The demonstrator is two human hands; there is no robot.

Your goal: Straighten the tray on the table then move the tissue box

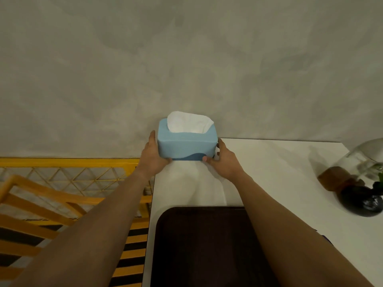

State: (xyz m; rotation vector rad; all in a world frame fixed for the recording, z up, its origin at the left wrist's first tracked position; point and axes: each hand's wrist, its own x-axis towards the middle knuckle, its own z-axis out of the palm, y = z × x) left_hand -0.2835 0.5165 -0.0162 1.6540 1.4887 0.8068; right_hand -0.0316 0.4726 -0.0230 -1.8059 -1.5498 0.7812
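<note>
A light blue tissue box (186,145) with a white tissue sticking out of its top is at the far left corner of the white table (279,172), close to the grey wall. My left hand (152,156) grips its left end and my right hand (224,160) grips its right end, thumbs along the lower front edge. Whether the box rests on the table or is just above it I cannot tell. A dark brown tray (203,245) lies on the table nearer to me, its edges square with the table's left edge; my right forearm crosses over its right side.
A glass vase (360,183) holding a dark base and green leaves stands at the table's right side. Left of the table are a yellow wire frame (72,172) and orange wooden slats (41,214). A grey wall (186,59) rises directly behind the table.
</note>
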